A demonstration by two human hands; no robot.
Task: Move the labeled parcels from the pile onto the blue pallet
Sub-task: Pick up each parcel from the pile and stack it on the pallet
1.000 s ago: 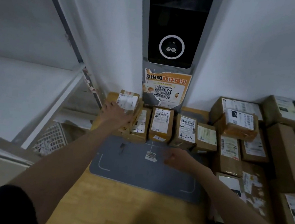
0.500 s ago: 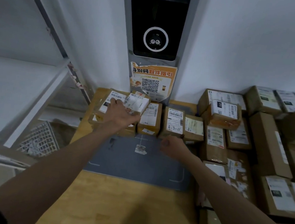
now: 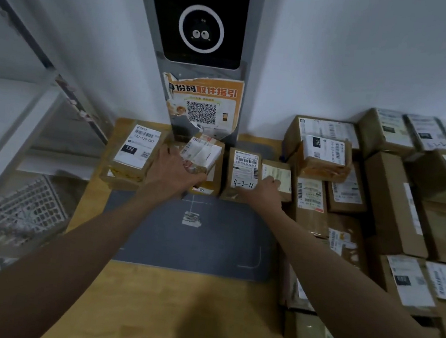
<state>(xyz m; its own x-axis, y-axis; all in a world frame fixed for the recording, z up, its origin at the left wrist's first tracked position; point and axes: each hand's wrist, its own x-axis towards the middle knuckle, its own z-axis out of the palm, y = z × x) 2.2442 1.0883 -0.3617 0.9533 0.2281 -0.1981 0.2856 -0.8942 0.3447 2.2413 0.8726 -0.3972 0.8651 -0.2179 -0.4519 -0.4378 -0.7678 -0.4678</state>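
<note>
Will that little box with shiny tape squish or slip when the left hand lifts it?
The small taped parcel looks like stiff cardboard, so probably no squishing. Its glossy tape may be a bit slippery. One left hand covers it, so it's likely light.

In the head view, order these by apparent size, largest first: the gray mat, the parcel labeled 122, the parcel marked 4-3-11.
1. gray mat
2. parcel labeled 122
3. parcel marked 4-3-11, which looks slightly smaller than the 122 parcel
</note>
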